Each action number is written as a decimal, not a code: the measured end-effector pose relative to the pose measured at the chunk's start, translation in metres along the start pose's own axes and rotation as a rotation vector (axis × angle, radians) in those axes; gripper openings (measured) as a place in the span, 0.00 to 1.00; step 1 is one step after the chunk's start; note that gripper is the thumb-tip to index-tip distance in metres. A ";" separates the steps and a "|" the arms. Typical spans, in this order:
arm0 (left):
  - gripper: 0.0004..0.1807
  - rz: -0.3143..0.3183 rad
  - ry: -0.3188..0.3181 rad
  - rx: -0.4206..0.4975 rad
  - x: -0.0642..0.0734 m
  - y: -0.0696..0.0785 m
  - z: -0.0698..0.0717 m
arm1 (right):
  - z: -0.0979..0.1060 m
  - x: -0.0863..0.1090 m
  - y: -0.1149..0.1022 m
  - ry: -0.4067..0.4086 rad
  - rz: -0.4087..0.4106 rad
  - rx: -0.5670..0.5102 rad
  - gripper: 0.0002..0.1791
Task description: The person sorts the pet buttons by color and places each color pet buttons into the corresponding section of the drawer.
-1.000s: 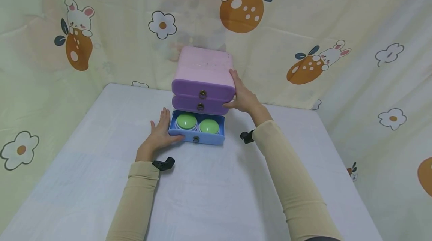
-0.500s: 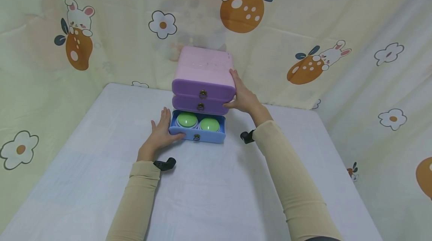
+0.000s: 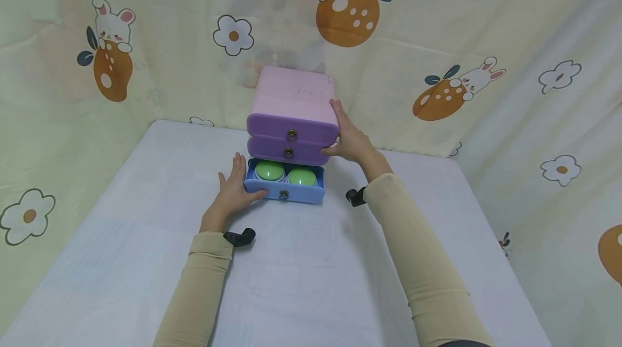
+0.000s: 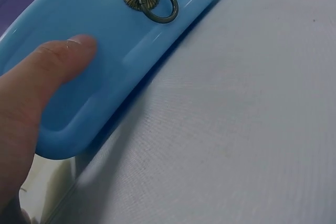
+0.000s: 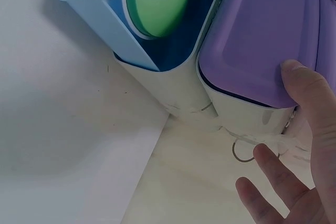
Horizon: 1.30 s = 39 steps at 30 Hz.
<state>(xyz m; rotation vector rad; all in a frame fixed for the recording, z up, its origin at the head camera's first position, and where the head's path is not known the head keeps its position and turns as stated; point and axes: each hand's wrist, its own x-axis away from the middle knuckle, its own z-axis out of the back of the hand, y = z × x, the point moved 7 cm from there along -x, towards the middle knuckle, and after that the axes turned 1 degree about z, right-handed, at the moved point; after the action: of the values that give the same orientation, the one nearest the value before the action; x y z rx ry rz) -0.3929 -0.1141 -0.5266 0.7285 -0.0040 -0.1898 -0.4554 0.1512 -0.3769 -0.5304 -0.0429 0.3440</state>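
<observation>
A small chest of drawers with a pink top stands near the back of the table, two purple drawer fronts above a blue drawer. The blue one is pulled partway out and holds two round green-topped things with white rims. My left hand has its thumb pressed flat on the blue front, left of the brass ring pull, while its fingers stretch along the drawer's side. At the chest's right side is my right hand, its thumb touching a purple drawer front and its fingers extended and spread.
White cloth covers the table. Behind the chest hangs a cream curtain printed with rabbits, fruit and flowers. Black wrist cameras stick out from both sleeves.
The blue drawer has slid slightly inward, towards the chest. My left hand has moved forward along with it; the right hand and the purple drawers stay where they were.
</observation>
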 end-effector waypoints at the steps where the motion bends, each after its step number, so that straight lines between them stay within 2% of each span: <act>1: 0.66 0.000 0.001 0.000 0.000 0.000 0.000 | 0.000 0.000 0.000 0.000 0.001 -0.001 0.71; 39: 0.66 0.017 0.073 0.018 -0.002 0.000 -0.001 | -0.003 -0.001 0.003 0.002 -0.022 -0.014 0.71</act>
<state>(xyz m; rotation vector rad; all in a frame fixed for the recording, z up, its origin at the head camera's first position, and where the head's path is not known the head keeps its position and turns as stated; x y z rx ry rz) -0.3953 -0.1134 -0.5268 0.7532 0.0577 -0.1470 -0.4564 0.1517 -0.3806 -0.5440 -0.0492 0.3215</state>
